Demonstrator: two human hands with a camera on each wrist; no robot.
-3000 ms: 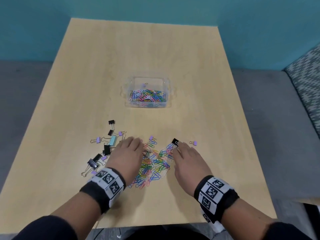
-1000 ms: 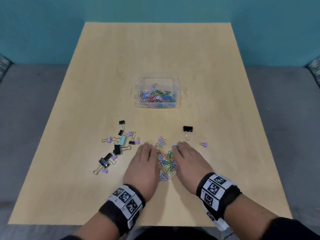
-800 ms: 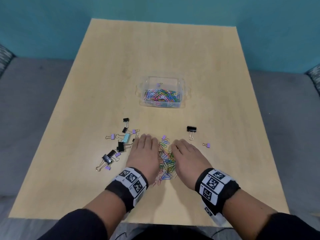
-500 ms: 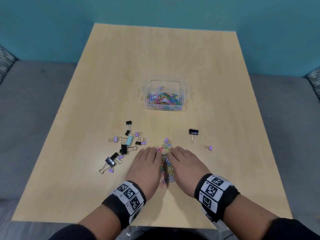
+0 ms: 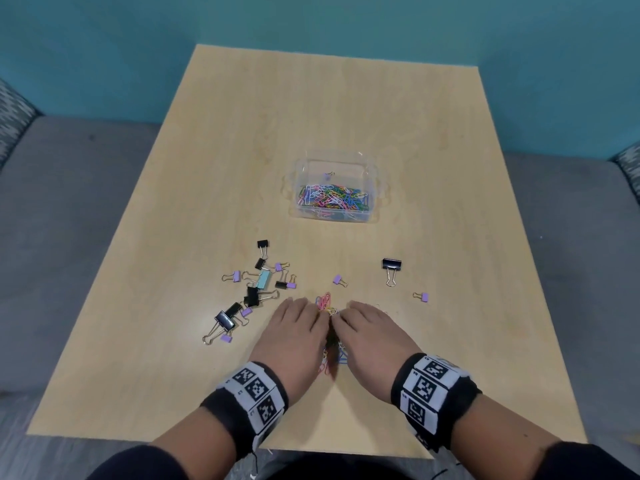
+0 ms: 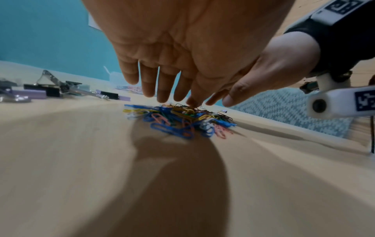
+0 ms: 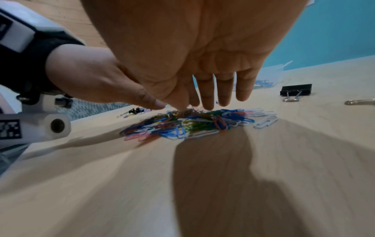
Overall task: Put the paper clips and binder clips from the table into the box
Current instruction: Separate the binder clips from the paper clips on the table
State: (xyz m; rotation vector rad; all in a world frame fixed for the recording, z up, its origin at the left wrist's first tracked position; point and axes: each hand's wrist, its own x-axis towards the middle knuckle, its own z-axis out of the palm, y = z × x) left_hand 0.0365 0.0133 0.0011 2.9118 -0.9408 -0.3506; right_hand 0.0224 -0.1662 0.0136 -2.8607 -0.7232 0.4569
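Note:
A heap of coloured paper clips lies on the wooden table near its front edge, pressed between my two hands. My left hand lies on the heap's left side with straight fingers. My right hand lies on its right side, fingers straight too. Most of the heap is hidden under them in the head view. The clear plastic box stands further back, holding many coloured paper clips. Black, purple and light blue binder clips lie to the left.
A large black binder clip and two small purple ones lie right of and behind my hands. The table ends just behind my wrists. Grey floor surrounds it, a teal wall stands behind.
My two hands have slid together and swept the spread paper clips into a narrow heap between them. The large black binder clip was pushed away to the right.

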